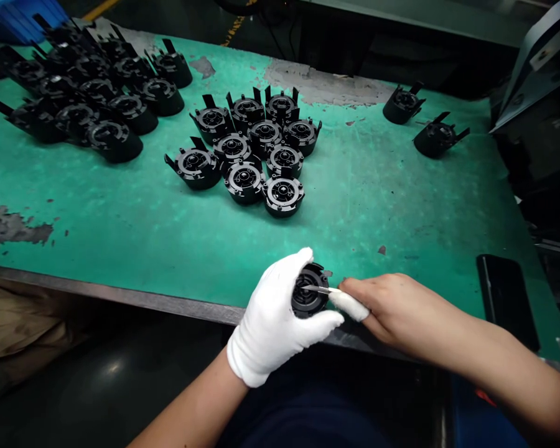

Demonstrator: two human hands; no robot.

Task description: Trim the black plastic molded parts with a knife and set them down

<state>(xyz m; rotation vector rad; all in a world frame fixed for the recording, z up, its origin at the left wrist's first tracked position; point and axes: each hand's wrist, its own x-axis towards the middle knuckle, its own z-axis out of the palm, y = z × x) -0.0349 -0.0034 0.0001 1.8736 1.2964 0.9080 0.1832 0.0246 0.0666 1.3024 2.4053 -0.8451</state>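
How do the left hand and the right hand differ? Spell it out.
Covering: the left hand wears a white glove; the right hand is mostly bare.
Hold: the left hand cups a round black part; the right hand grasps a thin pointed tool.
Shared: both are at the same part, by the table's near edge.

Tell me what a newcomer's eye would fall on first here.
Probably the white-gloved left hand at the table's near edge, curled around a round black plastic-looking part, with the right hand holding a thin, pointed metal tool over its face. Next, the cluster of similar black parts mid-table on the worn green tabletop, flanked by a denser group at left and a pair at right.
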